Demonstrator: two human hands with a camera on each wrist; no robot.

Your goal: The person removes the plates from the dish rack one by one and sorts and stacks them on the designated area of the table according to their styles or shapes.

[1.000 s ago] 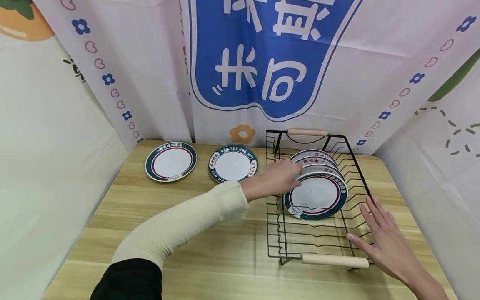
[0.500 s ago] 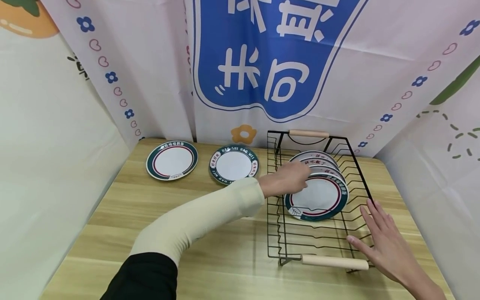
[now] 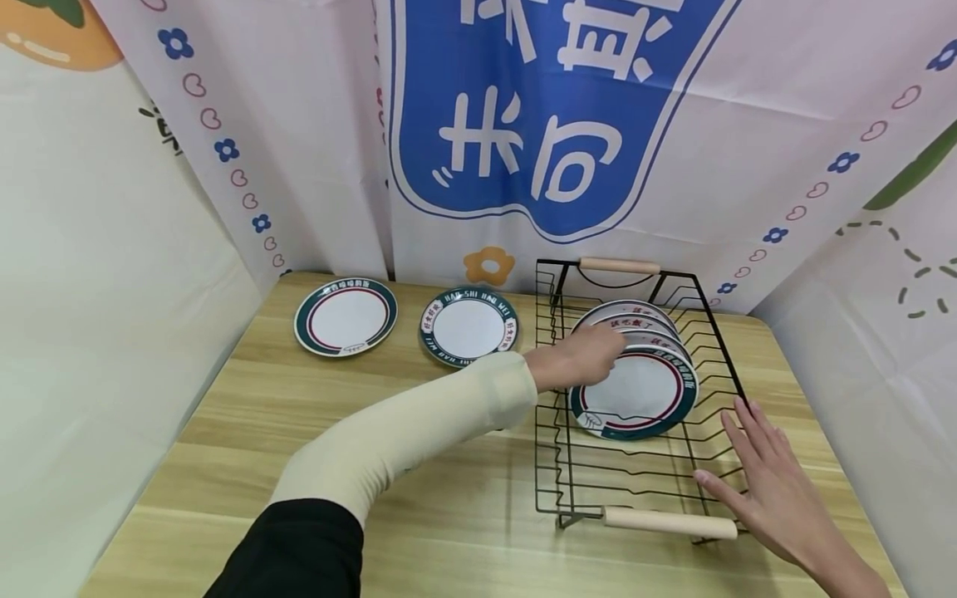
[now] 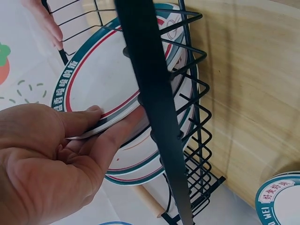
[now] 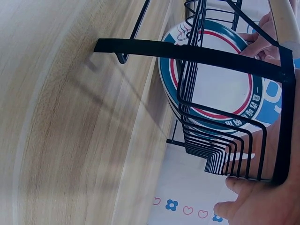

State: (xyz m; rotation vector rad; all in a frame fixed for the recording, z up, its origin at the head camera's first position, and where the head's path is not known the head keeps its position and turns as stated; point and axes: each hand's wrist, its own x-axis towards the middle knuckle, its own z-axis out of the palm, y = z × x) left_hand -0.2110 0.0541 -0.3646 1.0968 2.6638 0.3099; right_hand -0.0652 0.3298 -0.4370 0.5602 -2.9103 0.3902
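Front plate: white, red ring, green rim; left fingers pinch edge, right fingers spread at rack.

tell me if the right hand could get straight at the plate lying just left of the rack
Probably not directly: the rack and its plates stand between the right hand and that plate, and the left hand, pinching the front racked plate, blocks the way too.

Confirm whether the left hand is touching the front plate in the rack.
Touching. The left wrist view shows it plainly: the left hand pinches the edge of the front plate, thumb on its face, fingers behind it.
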